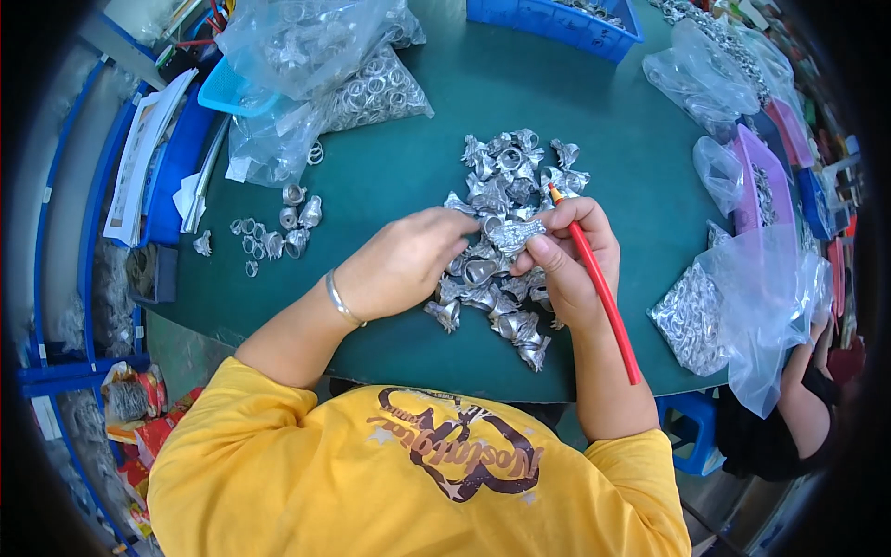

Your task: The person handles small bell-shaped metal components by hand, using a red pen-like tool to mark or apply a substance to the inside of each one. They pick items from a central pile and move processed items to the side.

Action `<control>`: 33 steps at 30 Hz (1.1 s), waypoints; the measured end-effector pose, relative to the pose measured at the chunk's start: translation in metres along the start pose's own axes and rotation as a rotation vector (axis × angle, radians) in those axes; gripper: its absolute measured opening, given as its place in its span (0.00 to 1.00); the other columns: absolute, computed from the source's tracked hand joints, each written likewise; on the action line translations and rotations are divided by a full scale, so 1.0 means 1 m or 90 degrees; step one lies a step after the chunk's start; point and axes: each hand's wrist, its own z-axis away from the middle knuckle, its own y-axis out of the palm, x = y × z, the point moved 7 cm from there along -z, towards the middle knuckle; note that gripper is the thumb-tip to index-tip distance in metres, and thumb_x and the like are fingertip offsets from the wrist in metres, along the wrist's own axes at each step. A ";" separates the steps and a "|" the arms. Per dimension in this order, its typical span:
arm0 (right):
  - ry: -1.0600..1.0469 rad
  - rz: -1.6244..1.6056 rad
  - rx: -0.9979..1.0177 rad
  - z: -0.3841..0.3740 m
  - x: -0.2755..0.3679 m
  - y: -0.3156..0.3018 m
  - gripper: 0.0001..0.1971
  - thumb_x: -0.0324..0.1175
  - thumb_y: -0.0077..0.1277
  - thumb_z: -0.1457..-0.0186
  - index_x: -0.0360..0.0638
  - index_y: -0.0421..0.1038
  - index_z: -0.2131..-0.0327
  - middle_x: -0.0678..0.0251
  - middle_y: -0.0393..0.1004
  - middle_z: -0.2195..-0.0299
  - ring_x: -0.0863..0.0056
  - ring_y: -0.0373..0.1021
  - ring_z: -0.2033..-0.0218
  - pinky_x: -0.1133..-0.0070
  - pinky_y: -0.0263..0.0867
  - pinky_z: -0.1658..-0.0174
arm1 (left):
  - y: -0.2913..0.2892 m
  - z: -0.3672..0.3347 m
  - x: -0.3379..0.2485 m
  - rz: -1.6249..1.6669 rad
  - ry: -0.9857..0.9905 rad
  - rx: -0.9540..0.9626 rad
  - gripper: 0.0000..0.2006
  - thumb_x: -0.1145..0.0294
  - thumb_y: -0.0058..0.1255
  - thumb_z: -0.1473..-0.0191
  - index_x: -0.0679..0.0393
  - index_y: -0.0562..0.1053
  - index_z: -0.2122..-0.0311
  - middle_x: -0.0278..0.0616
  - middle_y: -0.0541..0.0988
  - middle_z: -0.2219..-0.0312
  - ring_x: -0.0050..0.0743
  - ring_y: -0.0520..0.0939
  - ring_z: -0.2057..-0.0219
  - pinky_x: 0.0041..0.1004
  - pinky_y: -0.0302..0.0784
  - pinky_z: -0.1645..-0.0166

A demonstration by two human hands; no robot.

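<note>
A heap of silver metal rings [481, 271], several with chunky sculpted tops, lies on the green table in front of me. Over the heap, my right hand [580, 260] pinches one wide silver ring [516, 238] between thumb and fingers. The same hand holds a red pencil [603, 288], its tip pointing up and away, its shaft slanting down along the wrist. My left hand [408, 260], with a bangle on the wrist, is at the heap's left side, close to the held ring. Its fingertips are blurred, so I cannot tell whether they touch anything.
A smaller group of rings [295, 223] lies to the left. Clear bags of rings [376, 93] sit at the far left, a blue bin [566, 32] at the far edge. On the right are a pink basket [756, 176], another bag of rings [691, 316] and another person's arm [806, 399].
</note>
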 end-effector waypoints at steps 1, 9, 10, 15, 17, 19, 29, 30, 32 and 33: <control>-0.003 -0.043 0.006 -0.001 0.000 0.000 0.11 0.18 0.51 0.50 0.38 0.61 0.65 0.64 0.68 0.69 0.77 0.72 0.74 0.80 0.73 0.70 | 0.003 0.003 -0.006 -0.132 0.058 0.045 0.09 0.76 0.47 0.48 0.64 0.72 0.61 0.49 0.77 0.66 0.45 0.79 0.65 0.33 0.74 0.57; -0.005 -0.072 -0.002 -0.001 0.001 -0.005 0.11 0.19 0.50 0.49 0.39 0.60 0.65 0.63 0.67 0.70 0.75 0.73 0.73 0.79 0.73 0.70 | -0.010 -0.014 -0.045 -0.106 0.088 -0.034 0.17 0.73 0.60 0.57 0.63 0.72 0.60 0.44 0.75 0.65 0.38 0.78 0.68 0.30 0.75 0.65; -0.010 -0.048 0.010 -0.001 0.002 -0.003 0.11 0.18 0.50 0.49 0.39 0.60 0.65 0.63 0.68 0.69 0.75 0.72 0.73 0.80 0.73 0.70 | -0.011 -0.017 -0.045 -0.084 0.082 -0.053 0.17 0.73 0.61 0.58 0.62 0.72 0.60 0.43 0.75 0.66 0.35 0.78 0.69 0.28 0.75 0.66; -0.078 0.107 0.017 0.002 0.009 0.009 0.07 0.20 0.48 0.46 0.37 0.62 0.64 0.62 0.71 0.66 0.77 0.72 0.68 0.82 0.70 0.63 | -0.016 -0.016 -0.049 -0.004 0.229 -0.161 0.11 0.77 0.59 0.58 0.61 0.73 0.65 0.45 0.75 0.68 0.41 0.78 0.67 0.29 0.75 0.64; -0.118 0.164 -0.018 0.004 0.016 0.011 0.05 0.23 0.46 0.44 0.36 0.63 0.63 0.61 0.73 0.66 0.78 0.71 0.66 0.81 0.70 0.61 | -0.046 -0.015 -0.063 -0.099 0.315 -0.280 0.12 0.80 0.59 0.59 0.61 0.74 0.66 0.45 0.76 0.66 0.41 0.78 0.65 0.29 0.75 0.62; -0.137 0.232 -0.054 0.007 0.020 0.007 0.04 0.27 0.45 0.42 0.37 0.64 0.65 0.63 0.74 0.67 0.80 0.71 0.67 0.82 0.68 0.62 | -0.089 -0.012 -0.075 -0.274 0.380 -0.476 0.11 0.81 0.59 0.59 0.59 0.73 0.67 0.45 0.77 0.65 0.42 0.78 0.63 0.30 0.75 0.60; -0.121 0.264 -0.091 0.003 0.018 0.005 0.04 0.28 0.44 0.41 0.39 0.64 0.65 0.66 0.73 0.70 0.84 0.69 0.71 0.86 0.66 0.66 | -0.144 -0.038 -0.016 -0.419 0.213 -0.427 0.06 0.74 0.57 0.56 0.58 0.76 0.69 0.39 0.77 0.71 0.33 0.77 0.67 0.27 0.72 0.64; -0.118 0.267 -0.095 0.003 0.018 0.003 0.04 0.28 0.44 0.41 0.39 0.64 0.65 0.66 0.73 0.70 0.84 0.69 0.71 0.86 0.66 0.66 | -0.116 -0.038 -0.011 -0.301 0.138 -0.320 0.05 0.74 0.57 0.56 0.58 0.76 0.70 0.40 0.77 0.72 0.33 0.77 0.69 0.27 0.72 0.64; -0.109 0.263 -0.087 0.002 0.016 0.004 0.04 0.29 0.44 0.41 0.39 0.64 0.65 0.66 0.73 0.70 0.84 0.68 0.70 0.86 0.66 0.65 | -0.057 -0.035 0.010 -0.213 0.080 -0.073 0.08 0.68 0.59 0.56 0.60 0.74 0.73 0.42 0.75 0.76 0.37 0.76 0.72 0.30 0.72 0.66; -0.109 0.265 -0.085 0.002 0.016 0.004 0.04 0.29 0.44 0.41 0.39 0.64 0.65 0.66 0.73 0.70 0.84 0.68 0.70 0.86 0.66 0.65 | -0.033 -0.028 0.023 -0.216 0.008 -0.017 0.11 0.64 0.60 0.56 0.60 0.73 0.74 0.43 0.73 0.77 0.39 0.75 0.72 0.32 0.71 0.66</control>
